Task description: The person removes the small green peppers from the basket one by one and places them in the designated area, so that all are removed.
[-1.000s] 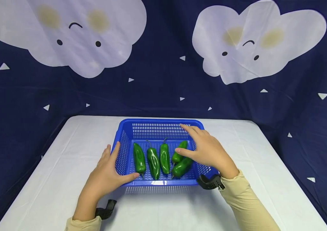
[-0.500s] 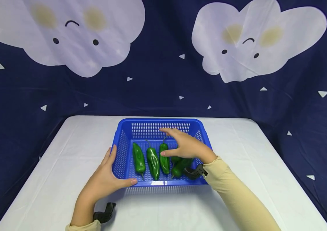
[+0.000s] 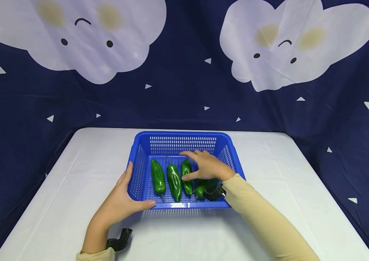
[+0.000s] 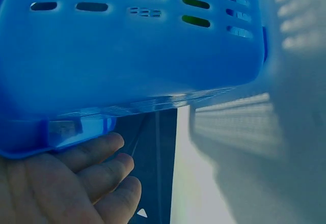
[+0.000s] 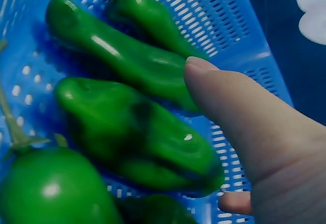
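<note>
A blue plastic basket (image 3: 187, 205) holds several green peppers lying side by side. My left hand (image 3: 116, 203) touches its near left corner, thumb along the front rim and fingers spread along the left side. In the left wrist view, loose fingers (image 4: 109, 175) lie just outside the rim. Inside the basket, my right hand (image 3: 205, 167) spans the third pepper from the left (image 3: 187, 186), thumb and fingers apart. The right wrist view shows that pepper (image 5: 137, 137) below the thumb (image 5: 239, 104), with no clear grip. My right hand and wrist strap partly hide the peppers at right (image 3: 200, 189).
Two more peppers, the leftmost one (image 3: 158, 177) and its neighbour (image 3: 174, 183), lie to the left of my right hand. The basket stands on a white-covered table (image 3: 99, 159). Behind hangs a dark blue cloth (image 3: 184, 72) with clouds.
My right hand has moved left and down into the basket, from above the right-hand peppers to the third one. My left hand has settled against the basket corner, its thumb now on the front rim.
</note>
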### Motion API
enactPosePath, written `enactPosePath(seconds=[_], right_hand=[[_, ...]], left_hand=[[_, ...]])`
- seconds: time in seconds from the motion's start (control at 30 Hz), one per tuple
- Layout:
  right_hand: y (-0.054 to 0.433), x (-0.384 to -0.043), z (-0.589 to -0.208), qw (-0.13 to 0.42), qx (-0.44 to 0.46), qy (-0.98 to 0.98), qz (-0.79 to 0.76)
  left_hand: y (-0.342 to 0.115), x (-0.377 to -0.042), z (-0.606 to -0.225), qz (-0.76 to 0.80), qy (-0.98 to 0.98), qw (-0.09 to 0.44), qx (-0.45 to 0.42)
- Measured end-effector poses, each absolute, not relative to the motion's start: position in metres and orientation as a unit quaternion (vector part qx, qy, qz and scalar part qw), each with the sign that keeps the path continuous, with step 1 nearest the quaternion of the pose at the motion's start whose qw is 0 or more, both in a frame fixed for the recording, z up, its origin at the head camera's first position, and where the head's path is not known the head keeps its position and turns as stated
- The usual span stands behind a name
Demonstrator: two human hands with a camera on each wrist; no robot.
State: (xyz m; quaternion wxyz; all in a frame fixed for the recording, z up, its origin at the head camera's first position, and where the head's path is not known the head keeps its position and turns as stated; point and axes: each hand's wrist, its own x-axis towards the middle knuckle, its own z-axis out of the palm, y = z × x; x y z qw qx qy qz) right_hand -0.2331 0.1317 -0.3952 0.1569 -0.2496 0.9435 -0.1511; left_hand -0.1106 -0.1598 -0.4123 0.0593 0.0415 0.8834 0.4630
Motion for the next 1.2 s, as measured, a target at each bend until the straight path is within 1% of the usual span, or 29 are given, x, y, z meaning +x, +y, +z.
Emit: enactPosePath(seconds=[0.47, 0.83, 1.07, 1.2], right_hand=[[0.131, -0.232, -0.410, 0.177, -0.241, 0.948, -0.109], [0.130, -0.234, -0.415, 0.182, -0.258, 0.939, -0.138], [0.130, -0.233, -0.420, 0.194, -0.234, 0.941, -0.148], [0.130, -0.234, -0.420, 0.192, -0.224, 0.942, -0.162]], left_hand=[[-0.158, -0.109, -0.413, 0.473, 0.878, 0.056, 0.041], [-0.158, -0.107, -0.413, 0.478, 0.876, 0.058, 0.034], [-0.157, -0.106, -0.414, 0.482, 0.873, 0.064, 0.027], [-0.157, -0.106, -0.413, 0.484, 0.873, 0.063, 0.026]])
